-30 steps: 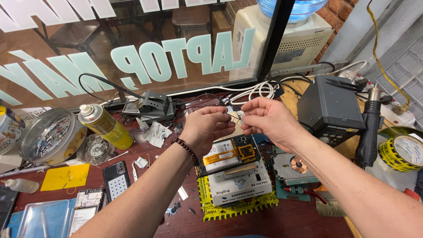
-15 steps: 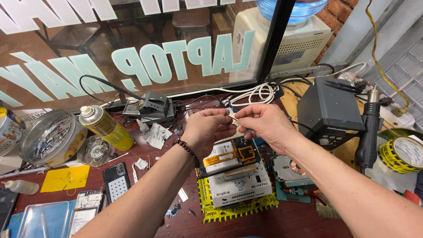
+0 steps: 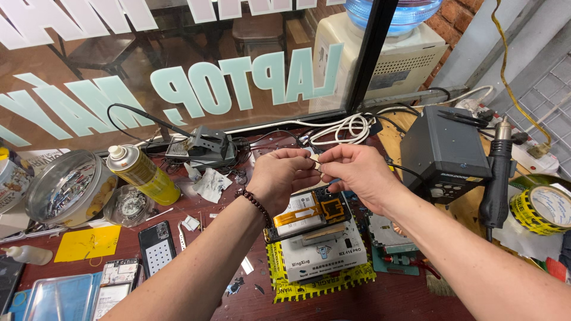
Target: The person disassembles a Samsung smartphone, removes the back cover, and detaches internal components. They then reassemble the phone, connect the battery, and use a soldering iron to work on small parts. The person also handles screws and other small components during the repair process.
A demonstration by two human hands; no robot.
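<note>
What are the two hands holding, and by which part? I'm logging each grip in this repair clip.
A tiny pale part, pinched at its ends between the fingertips of the left hand and right hand; what it is cannot be told.

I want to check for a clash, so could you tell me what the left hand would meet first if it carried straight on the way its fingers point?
The left hand points right, so it would first meet the right hand, whose fingertips already pinch the same small part.

bench: dark red-brown | on it: yellow spray can, 1 grey station box, yellow tape roll
</note>
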